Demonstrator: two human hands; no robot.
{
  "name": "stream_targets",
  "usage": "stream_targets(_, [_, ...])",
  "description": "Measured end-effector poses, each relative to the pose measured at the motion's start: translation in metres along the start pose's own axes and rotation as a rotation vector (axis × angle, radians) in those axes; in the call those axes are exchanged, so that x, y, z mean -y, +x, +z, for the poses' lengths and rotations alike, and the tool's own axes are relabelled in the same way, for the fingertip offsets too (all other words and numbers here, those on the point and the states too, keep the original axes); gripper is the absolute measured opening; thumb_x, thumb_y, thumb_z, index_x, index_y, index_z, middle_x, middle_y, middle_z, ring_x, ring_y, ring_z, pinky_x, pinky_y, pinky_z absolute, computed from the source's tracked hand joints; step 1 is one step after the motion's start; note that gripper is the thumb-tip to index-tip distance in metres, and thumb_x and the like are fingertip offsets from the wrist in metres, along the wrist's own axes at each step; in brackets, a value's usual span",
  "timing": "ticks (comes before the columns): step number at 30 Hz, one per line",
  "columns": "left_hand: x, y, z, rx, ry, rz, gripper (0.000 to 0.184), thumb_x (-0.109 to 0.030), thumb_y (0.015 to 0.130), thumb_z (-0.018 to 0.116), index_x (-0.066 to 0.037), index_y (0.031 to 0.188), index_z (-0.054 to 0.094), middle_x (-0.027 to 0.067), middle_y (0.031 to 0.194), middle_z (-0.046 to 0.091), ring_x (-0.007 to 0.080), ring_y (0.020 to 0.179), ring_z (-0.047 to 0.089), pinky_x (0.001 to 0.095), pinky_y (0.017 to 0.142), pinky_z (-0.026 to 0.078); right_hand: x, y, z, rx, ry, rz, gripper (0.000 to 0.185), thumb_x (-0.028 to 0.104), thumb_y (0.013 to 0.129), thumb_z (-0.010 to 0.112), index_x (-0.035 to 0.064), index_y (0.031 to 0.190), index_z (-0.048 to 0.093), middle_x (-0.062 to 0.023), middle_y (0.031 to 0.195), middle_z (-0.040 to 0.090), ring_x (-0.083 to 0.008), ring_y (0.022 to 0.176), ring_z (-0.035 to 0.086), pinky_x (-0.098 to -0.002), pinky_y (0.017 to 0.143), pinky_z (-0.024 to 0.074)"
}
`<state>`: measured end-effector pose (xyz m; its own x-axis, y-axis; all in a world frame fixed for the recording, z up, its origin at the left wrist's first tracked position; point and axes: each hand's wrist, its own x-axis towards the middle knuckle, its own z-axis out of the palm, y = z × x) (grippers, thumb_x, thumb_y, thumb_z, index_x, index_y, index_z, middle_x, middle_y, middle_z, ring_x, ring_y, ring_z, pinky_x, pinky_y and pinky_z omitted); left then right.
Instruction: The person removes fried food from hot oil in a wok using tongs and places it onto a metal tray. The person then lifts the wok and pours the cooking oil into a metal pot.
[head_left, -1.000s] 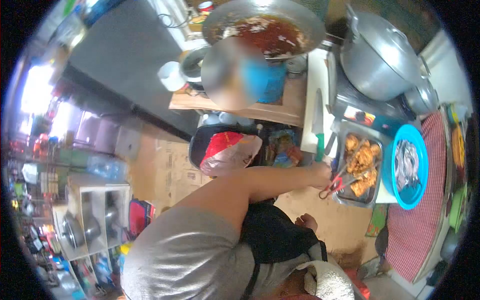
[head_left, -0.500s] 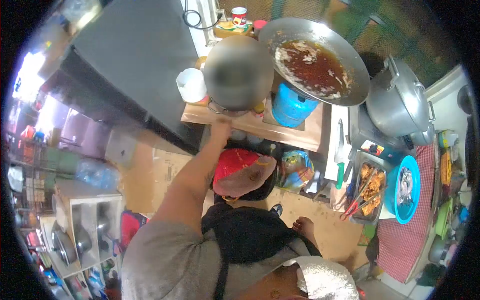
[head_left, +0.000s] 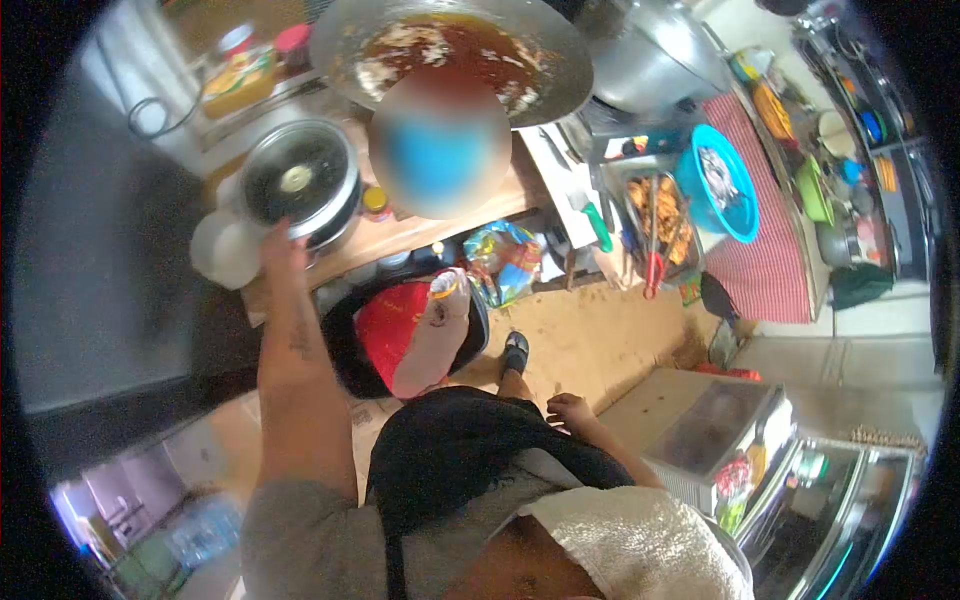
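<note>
At the front of a pot with a glass lid (head_left: pixel 295 180), my left hand (head_left: pixel 286 250) is closed where its side handle sits, a finger reaching up to the lid's rim. Motion blur softens the fingers, and the handle itself is hidden. A white container (head_left: pixel 225 248) stands left of the pot, and a small yellow jar with a red lid (head_left: pixel 376 203) to its right. Down by my side, my right hand (head_left: pixel 570 412) hangs with loosely curled fingers and nothing in it.
A wide wok of brown oil (head_left: pixel 560 60) stands at the back, beside a large metal pot (head_left: pixel 650 50). Rightward are a green-handled knife (head_left: pixel 598 228), a tray of fried pieces (head_left: pixel 655 215) with tongs, and a blue basin (head_left: pixel 740 215). Below the counter sits a black bin (head_left: pixel 345 355) holding a red bag.
My left hand has moved up from below the pot onto its front side. The view has turned, bringing shelves on the right into sight; my right hand still hangs low.
</note>
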<state>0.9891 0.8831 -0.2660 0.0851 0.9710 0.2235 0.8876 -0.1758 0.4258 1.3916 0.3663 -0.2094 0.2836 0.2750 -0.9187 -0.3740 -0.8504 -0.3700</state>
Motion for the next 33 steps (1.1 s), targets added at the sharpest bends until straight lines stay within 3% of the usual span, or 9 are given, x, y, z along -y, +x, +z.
stream_targets(4, [0.005, -0.008, -0.005, -0.020, -0.243, -0.094, 0.048, -0.026, 0.080, 0.070, 0.002, 0.117, 0.059, 0.0217, 0.105, 0.064, 0.0336, 0.091, 0.064, 0.0432, 0.083, 0.052, -0.052, 0.053, -0.061, 0.058, -0.090, -0.237, 0.020, 0.010, 0.086, 0.062, 0.0059, 0.106, 0.058, -0.0066, 0.085, 0.061, -0.0199, 0.073, 0.065, -0.0329, 0.054, 0.0528])
stream_targets(10, [-0.018, -0.019, -0.036, -0.020, -1.736, -0.801, 0.030, -0.016, 0.086, 0.065, 0.003, 0.109, 0.061, 0.0150, 0.094, 0.064, 0.0288, 0.084, 0.062, 0.0443, 0.079, 0.051, -0.005, 0.101, -0.092, -0.193, 0.119, -0.277, 0.019, 0.015, 0.084, 0.063, 0.0053, 0.100, 0.060, -0.0072, 0.086, 0.061, -0.0209, 0.073, 0.062, -0.0348, 0.058, 0.0518])
stream_targets(12, [-0.021, -0.047, -0.054, -0.006, -0.756, -0.241, 0.024, -0.013, 0.088, 0.062, 0.002, 0.107, 0.060, 0.0131, 0.097, 0.062, 0.0279, 0.083, 0.061, 0.0447, 0.077, 0.051, 0.033, 0.124, -0.098, -0.263, 0.148, -0.361, 0.019, 0.018, 0.084, 0.063, 0.0056, 0.098, 0.060, -0.0073, 0.084, 0.062, -0.0196, 0.073, 0.061, -0.0335, 0.058, 0.0515])
stream_targets(14, [0.018, -0.045, -0.027, -0.112, -1.284, -0.795, 0.019, -0.009, 0.086, 0.063, 0.000, 0.103, 0.059, 0.0109, 0.099, 0.060, 0.0257, 0.084, 0.060, 0.0403, 0.070, 0.051, 0.103, 0.117, -0.095, -0.351, -0.236, -0.448, 0.022, 0.020, 0.084, 0.063, 0.0057, 0.100, 0.062, -0.0064, 0.084, 0.063, -0.0195, 0.077, 0.062, -0.0363, 0.066, 0.0521])
stream_targets(15, [-0.005, -0.047, -0.041, -0.143, -1.331, -0.812, 0.020, -0.009, 0.086, 0.064, 0.000, 0.103, 0.059, 0.0103, 0.098, 0.061, 0.0247, 0.083, 0.061, 0.0390, 0.066, 0.052, 0.074, 0.219, -0.133, -0.596, -0.728, -0.986, 0.022, 0.020, 0.084, 0.063, 0.0057, 0.101, 0.062, -0.0111, 0.087, 0.065, -0.0250, 0.081, 0.064, -0.0388, 0.073, 0.0520])
stream_targets(16, [-0.039, -0.057, -0.060, -0.168, -1.377, -0.832, 0.020, -0.009, 0.086, 0.064, 0.000, 0.103, 0.058, 0.0098, 0.097, 0.061, 0.0236, 0.082, 0.061, 0.0377, 0.063, 0.052, 0.138, 0.146, -0.107, -0.593, -0.695, -0.781, 0.023, 0.017, 0.083, 0.062, 0.0053, 0.103, 0.062, -0.0162, 0.093, 0.066, -0.0316, 0.088, 0.064, -0.0389, 0.080, 0.0510])
stream_targets(18, [-0.089, -0.080, -0.083, -0.177, -1.449, -0.845, 0.022, -0.008, 0.085, 0.064, -0.001, 0.104, 0.057, 0.0089, 0.095, 0.062, 0.0219, 0.079, 0.062, 0.0347, 0.056, 0.051, 0.184, 0.150, -0.109, -0.780, -0.770, -1.198, 0.026, 0.019, 0.081, 0.063, 0.0049, 0.103, 0.062, -0.0182, 0.097, 0.065, -0.0361, 0.093, 0.062, -0.0381, 0.086, 0.0495])
stream_targets(23, [-0.168, -0.126, -0.092, -0.181, -1.433, -0.852, 0.024, -0.005, 0.085, 0.063, -0.001, 0.107, 0.054, 0.0102, 0.095, 0.062, 0.0223, 0.075, 0.064, 0.0334, 0.048, 0.052, 0.274, 0.132, -0.097, -0.657, -0.836, -0.943, 0.033, 0.025, 0.082, 0.061, 0.0052, 0.108, 0.058, -0.0169, 0.112, 0.058, -0.0346, 0.108, 0.056, -0.0458, 0.089, 0.0477])
stream_targets(33, [-0.280, -0.184, -0.030, 0.010, -1.554, -0.954, 0.036, 0.001, 0.083, 0.058, 0.000, 0.119, 0.053, 0.0133, 0.115, 0.060, 0.0273, 0.105, 0.060, 0.0422, 0.091, 0.053, 0.328, 0.165, -0.117, -0.542, -1.081, -0.825, 0.045, 0.018, 0.079, 0.063, 0.0014, 0.118, 0.048, -0.0230, 0.116, 0.050, -0.0425, 0.103, 0.058, -0.0487, 0.086, 0.0511])
